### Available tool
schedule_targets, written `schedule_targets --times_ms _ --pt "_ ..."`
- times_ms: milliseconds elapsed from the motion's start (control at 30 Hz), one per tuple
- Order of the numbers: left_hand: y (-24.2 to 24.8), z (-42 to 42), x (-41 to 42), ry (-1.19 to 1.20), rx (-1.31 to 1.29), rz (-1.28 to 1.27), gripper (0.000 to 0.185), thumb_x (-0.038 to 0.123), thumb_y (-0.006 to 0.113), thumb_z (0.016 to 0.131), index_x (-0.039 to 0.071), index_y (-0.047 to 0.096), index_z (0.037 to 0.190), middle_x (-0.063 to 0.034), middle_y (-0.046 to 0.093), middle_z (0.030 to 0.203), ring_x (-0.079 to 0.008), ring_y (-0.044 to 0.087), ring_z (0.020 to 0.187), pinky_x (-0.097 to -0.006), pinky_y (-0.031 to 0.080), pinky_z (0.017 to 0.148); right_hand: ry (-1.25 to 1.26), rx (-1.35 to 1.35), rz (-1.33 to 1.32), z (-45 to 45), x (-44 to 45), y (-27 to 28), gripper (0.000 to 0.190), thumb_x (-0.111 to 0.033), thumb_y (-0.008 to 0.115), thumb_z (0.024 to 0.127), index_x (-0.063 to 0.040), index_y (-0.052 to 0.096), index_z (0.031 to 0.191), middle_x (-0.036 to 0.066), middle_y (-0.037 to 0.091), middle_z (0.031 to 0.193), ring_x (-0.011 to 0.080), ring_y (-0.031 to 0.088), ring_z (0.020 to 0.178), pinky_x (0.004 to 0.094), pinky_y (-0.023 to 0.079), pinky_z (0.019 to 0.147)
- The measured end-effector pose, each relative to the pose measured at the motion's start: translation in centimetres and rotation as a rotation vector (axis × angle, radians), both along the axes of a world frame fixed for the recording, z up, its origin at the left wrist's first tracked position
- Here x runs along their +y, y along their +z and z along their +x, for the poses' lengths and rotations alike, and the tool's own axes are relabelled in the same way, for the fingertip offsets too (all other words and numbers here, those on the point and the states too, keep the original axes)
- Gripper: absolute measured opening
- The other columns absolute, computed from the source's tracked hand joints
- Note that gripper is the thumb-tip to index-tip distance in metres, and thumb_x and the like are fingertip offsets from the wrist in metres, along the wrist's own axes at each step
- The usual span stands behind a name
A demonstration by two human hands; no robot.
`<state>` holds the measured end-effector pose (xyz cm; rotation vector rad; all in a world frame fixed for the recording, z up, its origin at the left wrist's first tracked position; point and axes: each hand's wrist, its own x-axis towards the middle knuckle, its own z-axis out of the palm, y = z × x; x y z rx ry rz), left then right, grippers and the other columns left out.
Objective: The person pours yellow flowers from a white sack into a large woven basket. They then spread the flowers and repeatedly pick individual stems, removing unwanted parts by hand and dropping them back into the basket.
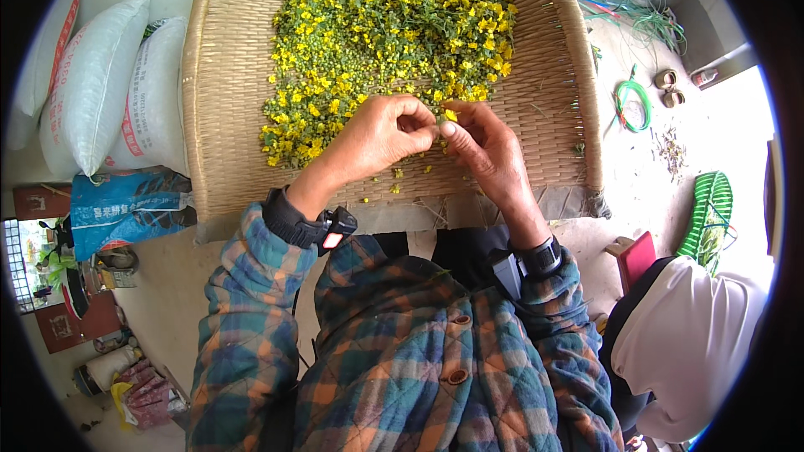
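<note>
Before me is a woven winnowing basket (235,75), its near edge bound in grey cloth. A wide heap of yellow flowers (377,31) with green buds and stems covers much of its floor. Over the heap's near side, my right hand (493,150) pinches a single yellow flower (450,115) between thumb and fingers. My left hand (386,135) meets it from the left, thumb and forefinger pressed together; any small thing between those tips is hidden. A few loose buds (396,188) lie on the bare weave below my hands.
Stuffed white woven sacks (100,81) and a blue printed bag (132,207) crowd the basket's left side. On the floor at right are a coil of green strap (633,105), a pair of shoes (669,88) and a green striped basket (706,216). Pale cloth (684,351) bulges at lower right.
</note>
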<state>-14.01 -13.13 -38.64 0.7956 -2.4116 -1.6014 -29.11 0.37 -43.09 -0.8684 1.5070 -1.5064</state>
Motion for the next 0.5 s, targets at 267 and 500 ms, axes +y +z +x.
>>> schedule_targets --times_ms 267,500 --pt "0.8 0.9 0.4 0.044 0.025 0.252 0.02 0.019 0.074 0.093 -0.001 0.073 0.096 -0.0003 0.069 0.086 -0.0101 0.063 0.076 -0.0255 0.052 0.069 0.028 -0.36 -0.072 0.8 0.2 0.1 0.02 -0.023 0.068 0.101 -0.003 0.066 0.096 -0.001 0.063 0.074 0.0055 0.055 0.066 0.0227 0.047 0.062" --pt "0.7 1.7 0.3 0.233 0.188 0.657 0.02 0.021 0.074 0.095 0.002 0.073 0.1 0.0007 0.068 0.083 -0.0059 0.058 0.069 -0.0215 0.047 0.063 -0.158 0.193 -0.197 0.6 -0.6 0.3 0.021 -0.02 0.072 0.097 -0.002 0.07 0.107 0.0 0.065 0.085 0.0105 0.058 0.078 0.0229 0.05 0.072"
